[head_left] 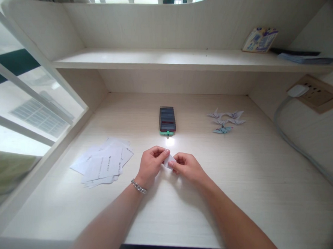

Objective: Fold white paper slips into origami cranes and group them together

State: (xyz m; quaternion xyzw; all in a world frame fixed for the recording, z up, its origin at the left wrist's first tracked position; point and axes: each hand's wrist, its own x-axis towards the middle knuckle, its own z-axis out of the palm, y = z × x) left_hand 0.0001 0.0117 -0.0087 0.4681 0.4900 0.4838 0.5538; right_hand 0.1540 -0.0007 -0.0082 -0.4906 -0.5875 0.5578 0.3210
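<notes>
Between my two hands is a small folded piece of white paper (168, 160), held just above the desk. My left hand (152, 162) pinches its left edge with the thumb on top, and a silver chain bracelet circles that wrist. On the other side, my right hand (188, 165) grips the paper's right edge between thumb and curled fingers. Part of the paper is hidden by the fingers. To the left lies a loose pile of white paper sheets (104, 164) with small print. Several folded paper cranes (226, 118), mostly white and one bluish, sit at the right back.
Beyond my hands lies a phone (167, 119) with a green edge, its screen blurred. A white plug (297, 90) sits in the right wall socket, its cable (300, 151) trailing along the desk's right side. A shelf (159, 62) spans the back, bearing a small packet (260, 40).
</notes>
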